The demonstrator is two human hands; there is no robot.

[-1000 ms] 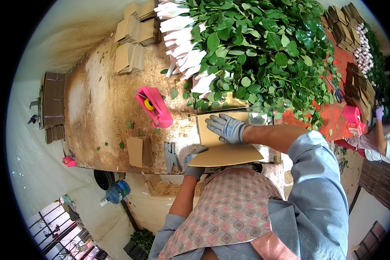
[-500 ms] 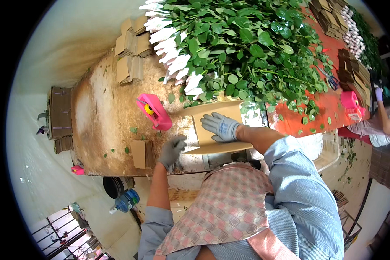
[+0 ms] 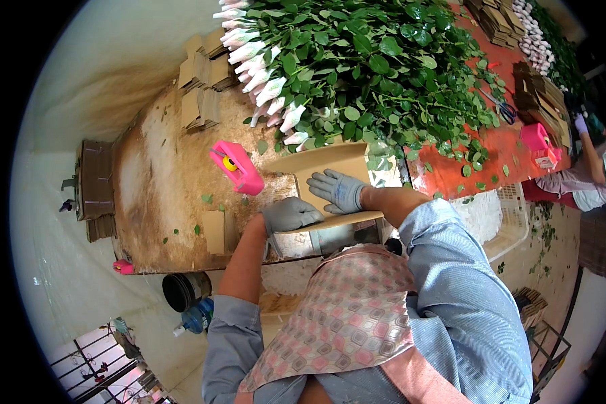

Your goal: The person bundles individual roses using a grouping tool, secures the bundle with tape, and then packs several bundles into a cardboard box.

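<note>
The piece of cardboard [image 3: 330, 160] lies on the worktop [image 3: 145, 178] at the middle of the frame, and I judge its shaping only part done: the far side curves up and the near side is bent, but the two do not meet, and I see no stems inside. My right hand [image 3: 340, 191] presses on it, fingers spread flat and grasping nothing. My left hand [image 3: 291, 215] is at its near left corner with the fingers curled in; I cannot tell whether they pinch the cardboard or something else. At upper centre the leafy stems [image 3: 384, 77] lie heaped, white wraps [image 3: 271, 89] at their left ends, outside my cardboard. The pink tape dispenser [image 3: 241, 170] sits left of centre, and more folded cardboard [image 3: 199, 109] is stacked at upper left.
</note>
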